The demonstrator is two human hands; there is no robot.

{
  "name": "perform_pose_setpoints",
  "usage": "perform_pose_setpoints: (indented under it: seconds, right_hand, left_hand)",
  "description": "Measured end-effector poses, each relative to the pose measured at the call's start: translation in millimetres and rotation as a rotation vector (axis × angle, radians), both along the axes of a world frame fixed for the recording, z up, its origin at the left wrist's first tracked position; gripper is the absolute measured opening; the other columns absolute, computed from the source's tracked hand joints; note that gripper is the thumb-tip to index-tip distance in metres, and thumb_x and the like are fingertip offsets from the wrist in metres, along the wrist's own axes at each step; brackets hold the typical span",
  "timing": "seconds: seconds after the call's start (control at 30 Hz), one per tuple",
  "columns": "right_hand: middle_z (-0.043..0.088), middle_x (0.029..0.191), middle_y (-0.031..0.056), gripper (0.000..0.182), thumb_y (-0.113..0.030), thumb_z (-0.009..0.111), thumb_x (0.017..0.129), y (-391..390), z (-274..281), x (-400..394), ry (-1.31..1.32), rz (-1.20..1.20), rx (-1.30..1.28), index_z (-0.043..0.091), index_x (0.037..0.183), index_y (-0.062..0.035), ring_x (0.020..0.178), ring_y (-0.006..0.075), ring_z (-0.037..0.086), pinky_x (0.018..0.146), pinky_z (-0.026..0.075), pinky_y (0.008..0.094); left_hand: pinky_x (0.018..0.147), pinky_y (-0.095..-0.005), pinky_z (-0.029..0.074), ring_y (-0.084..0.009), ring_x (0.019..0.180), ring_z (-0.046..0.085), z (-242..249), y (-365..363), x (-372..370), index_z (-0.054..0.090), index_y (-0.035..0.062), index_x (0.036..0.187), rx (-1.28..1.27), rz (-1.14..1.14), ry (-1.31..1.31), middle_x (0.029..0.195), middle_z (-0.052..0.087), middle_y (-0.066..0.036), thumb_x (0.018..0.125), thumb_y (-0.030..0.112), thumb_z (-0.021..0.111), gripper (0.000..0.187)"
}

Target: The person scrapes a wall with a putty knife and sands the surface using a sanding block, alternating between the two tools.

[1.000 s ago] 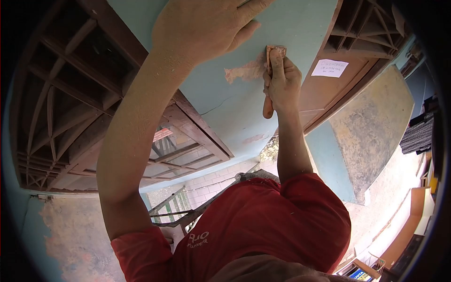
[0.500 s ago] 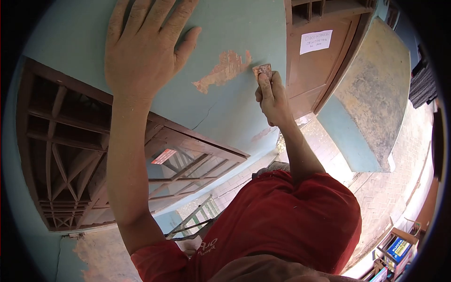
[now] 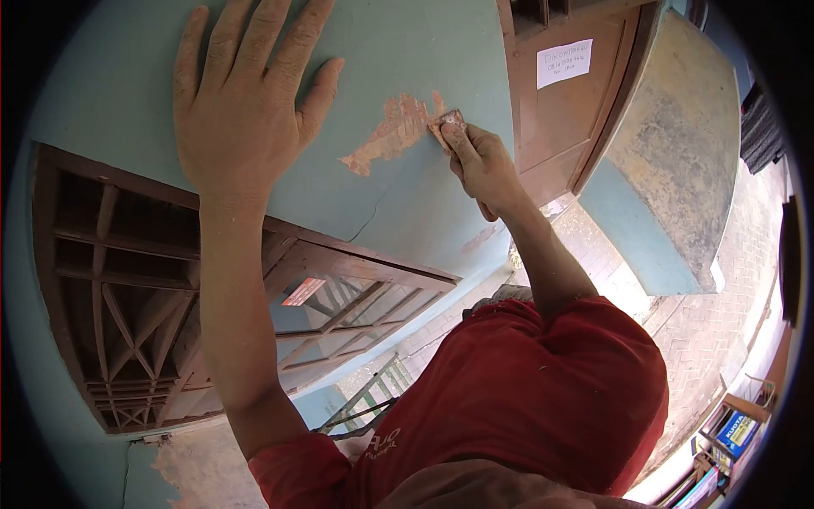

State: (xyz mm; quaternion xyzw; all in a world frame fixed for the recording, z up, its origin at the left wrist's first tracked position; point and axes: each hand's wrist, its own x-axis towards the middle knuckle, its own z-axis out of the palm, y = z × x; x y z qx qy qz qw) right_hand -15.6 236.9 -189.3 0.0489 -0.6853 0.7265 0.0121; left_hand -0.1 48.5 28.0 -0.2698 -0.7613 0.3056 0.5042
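Blue-green wall (image 3: 424, 51): smooth, hairline crack below-left of the grip
Patch (image 3: 392, 134): ragged, pinkish, right at the blade!
Scraper (image 3: 450, 120): crusted, clamped in right hand (image 3: 487, 174)
Left hand (image 3: 242, 127): spread flat

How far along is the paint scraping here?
Done: a ragged patch looks bare of paint. In hand: the right hand holds the scraper at the patch's right edge. Remaining, if more should come off: the blue-green paint around it.
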Motion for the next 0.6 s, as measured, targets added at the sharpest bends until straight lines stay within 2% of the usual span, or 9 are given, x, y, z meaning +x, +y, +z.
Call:
perform_pose_setpoints:
  seconds: [0.07, 0.17, 0.3, 0.37, 0.4, 0.53, 0.6]
  right_hand:
    - [0.045, 0.059, -0.0031, 0.046, -0.041, 0.05, 0.109, -10.3, -6.8, 0.0, -0.027, -0.003, -0.113, 0.059, 0.081, -0.0061, 0.048, 0.0062, 0.037, 0.045, 0.032, 0.0284]
    - [0.043, 0.059, -0.0037, 0.046, -0.042, 0.051, 0.109, 1.2, 17.5, -4.2, -0.017, 0.035, -0.087, 0.059, 0.081, -0.0059, 0.049, 0.0054, 0.035, 0.045, 0.029, 0.0288]
    - [0.042, 0.059, -0.0044, 0.047, -0.043, 0.051, 0.109, -6.0, 0.7, 0.7, -0.007, 0.034, -0.101, 0.059, 0.081, -0.0053, 0.05, 0.0046, 0.033, 0.045, 0.027, 0.0276]
    - [0.037, 0.058, -0.0072, 0.047, -0.047, 0.051, 0.109, -10.7, -12.8, -2.3, -0.035, 0.032, -0.209, 0.057, 0.084, -0.0074, 0.045, 0.0019, 0.028, 0.039, 0.023, 0.0233]
    - [0.037, 0.057, -0.0071, 0.047, -0.048, 0.052, 0.108, -17.1, -3.7, -7.2, 0.071, -0.024, -0.269, 0.057, 0.083, -0.0079, 0.045, 0.0018, 0.028, 0.039, 0.023, 0.0232]
    - [0.04, 0.059, -0.0051, 0.049, -0.044, 0.053, 0.108, -16.1, 18.3, -5.3, 0.035, -0.031, -0.276, 0.059, 0.079, -0.0054, 0.051, 0.0041, 0.032, 0.046, 0.026, 0.0259]
    - [0.038, 0.057, -0.0071, 0.049, -0.05, 0.053, 0.108, -19.2, 2.0, -4.0, 0.033, -0.083, -0.169, 0.057, 0.082, -0.0075, 0.044, 0.0017, 0.028, 0.039, 0.022, 0.0227]
  left_hand:
    - [0.122, -0.056, 0.03, -0.0297, 0.143, 0.045, 1.2, -3.7, -1.2, 0.067, 0.0167, 0.13, -0.011, -0.02, 0.006, 0.151, 0.053, -0.008, 0.082, 0.033, 0.073, 0.051]
    - [0.122, -0.0561, 0.03, -0.0297, 0.143, 0.045, 0.7, -2.9, 1.1, 0.067, 0.0164, 0.13, -0.01, -0.016, -0.025, 0.151, 0.053, -0.008, 0.082, 0.032, 0.074, 0.051]
    - [0.122, -0.0562, 0.03, -0.0301, 0.143, 0.045, 2.2, 1.9, 3.7, 0.067, 0.0161, 0.129, 0.009, -0.002, -0.04, 0.151, 0.053, -0.008, 0.082, 0.032, 0.074, 0.05]
    - [0.122, -0.0563, 0.03, -0.0302, 0.143, 0.045, 1.8, -0.5, 1.8, 0.067, 0.016, 0.129, 0.012, -0.039, -0.03, 0.151, 0.053, -0.008, 0.082, 0.032, 0.074, 0.05]
    - [0.122, -0.0564, 0.031, -0.0303, 0.143, 0.045, 0.0, -0.9, 0.9, 0.067, 0.0159, 0.129, 0.024, -0.068, -0.044, 0.151, 0.053, -0.008, 0.082, 0.033, 0.074, 0.05]
    - [0.122, -0.0564, 0.03, -0.0303, 0.143, 0.045, 1.2, -1.9, 0.7, 0.067, 0.0155, 0.129, -0.012, -0.044, -0.03, 0.151, 0.052, -0.009, 0.082, 0.033, 0.073, 0.05]
    - [0.123, -0.0566, 0.03, -0.0305, 0.143, 0.045, 1.2, 0.3, 2.5, 0.068, 0.0153, 0.129, 0.022, -0.075, -0.051, 0.151, 0.053, -0.009, 0.083, 0.032, 0.073, 0.049]
